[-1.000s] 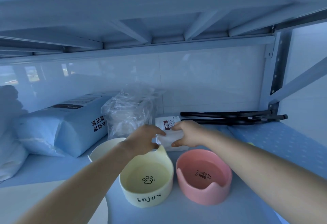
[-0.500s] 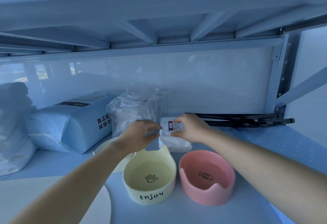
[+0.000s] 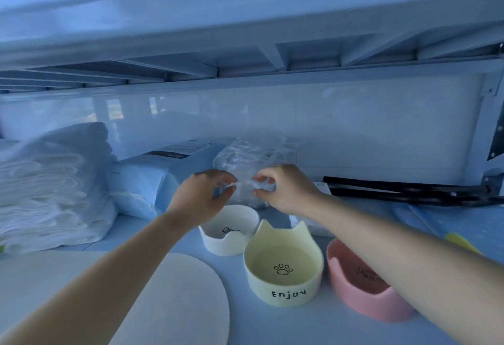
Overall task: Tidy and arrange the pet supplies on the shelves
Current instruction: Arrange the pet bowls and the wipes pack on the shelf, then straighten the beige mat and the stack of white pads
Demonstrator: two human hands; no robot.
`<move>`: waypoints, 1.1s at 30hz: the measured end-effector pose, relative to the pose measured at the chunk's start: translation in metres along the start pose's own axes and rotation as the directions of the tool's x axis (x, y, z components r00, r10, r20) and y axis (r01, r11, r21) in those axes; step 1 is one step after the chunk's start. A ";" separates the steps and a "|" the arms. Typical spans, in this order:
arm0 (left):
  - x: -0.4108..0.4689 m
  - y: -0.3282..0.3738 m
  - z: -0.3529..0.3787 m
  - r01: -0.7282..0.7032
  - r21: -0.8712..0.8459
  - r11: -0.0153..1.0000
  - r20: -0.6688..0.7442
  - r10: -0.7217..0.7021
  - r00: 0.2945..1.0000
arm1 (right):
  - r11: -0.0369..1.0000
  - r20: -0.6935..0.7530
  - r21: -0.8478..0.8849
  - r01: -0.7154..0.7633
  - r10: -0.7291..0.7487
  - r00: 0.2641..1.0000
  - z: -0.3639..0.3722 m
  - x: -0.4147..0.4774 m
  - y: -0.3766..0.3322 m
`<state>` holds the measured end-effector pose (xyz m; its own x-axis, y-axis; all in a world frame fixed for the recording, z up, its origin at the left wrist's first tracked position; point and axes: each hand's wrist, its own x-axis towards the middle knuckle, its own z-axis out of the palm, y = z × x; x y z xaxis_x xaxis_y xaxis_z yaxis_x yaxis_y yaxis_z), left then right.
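Observation:
A crinkled clear plastic bag (image 3: 245, 162) stands at the back of the shelf (image 3: 313, 325). My left hand (image 3: 200, 198) pinches its left side and my right hand (image 3: 286, 189) pinches its front, fingers curled into the film. A small white packet (image 3: 309, 226) lies on the shelf under my right wrist, mostly hidden. In front stand three cat-ear bowls: white (image 3: 229, 238), yellow with a paw print and "Enjoy" (image 3: 283, 282), and pink (image 3: 362, 298).
A blue pad package (image 3: 147, 181) lies left of the bag, with a stack of white folded pads (image 3: 49, 194) further left. Black rods (image 3: 409, 190) lie at the back right. A white oval board (image 3: 169, 303) lies front left. The upper shelf hangs low overhead.
My right hand let go of the small white packet. Both hands moved left and up onto the clear plastic bag. The view swung left, showing the white bowl and folded pads.

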<state>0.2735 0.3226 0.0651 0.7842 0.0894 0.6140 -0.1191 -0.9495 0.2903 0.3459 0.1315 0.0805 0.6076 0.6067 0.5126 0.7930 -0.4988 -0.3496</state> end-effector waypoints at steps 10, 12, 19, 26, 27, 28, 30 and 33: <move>-0.022 -0.086 -0.062 -0.024 0.088 0.996 -0.026 0.026 0.999 | 0.998 0.024 0.058 0.012 -0.014 1.000 0.053 0.041 -0.074; -0.025 -0.106 -0.073 -0.008 0.093 0.996 -0.016 0.009 1.000 | 0.998 0.027 0.060 0.004 -0.005 1.000 0.065 0.049 -0.087; -0.035 -0.170 -0.096 0.001 0.148 0.989 0.035 -0.006 0.999 | 1.000 0.015 0.009 0.003 -0.003 1.000 0.105 0.072 -0.126; -0.041 -0.205 -0.100 -0.042 0.143 0.989 0.079 0.031 0.996 | 0.997 -0.031 -0.071 -0.041 0.039 0.999 0.138 0.074 -0.141; -0.041 -0.208 -0.101 -0.052 0.143 0.988 0.081 0.041 0.996 | 0.996 -0.054 -0.076 -0.055 0.051 0.997 0.141 0.075 -0.143; -0.040 -0.212 -0.101 -0.061 0.144 0.988 0.084 0.049 0.995 | 0.995 -0.080 -0.077 -0.069 0.063 0.995 0.144 0.075 -0.145; -0.039 -0.218 -0.101 -0.074 0.145 0.987 0.088 0.062 0.994 | 0.993 -0.126 -0.078 -0.093 0.083 0.989 0.149 0.076 -0.148; -0.037 -0.227 -0.099 -0.101 0.151 0.983 0.113 0.084 0.990 | 0.990 -0.150 -0.080 -0.120 0.107 0.983 0.158 0.075 -0.152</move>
<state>0.2113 0.5650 0.0495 0.8354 -0.0255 0.5491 -0.1040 -0.9882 0.1124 0.2776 0.3508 0.0483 0.6755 0.4504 0.5839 0.7084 -0.6160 -0.3444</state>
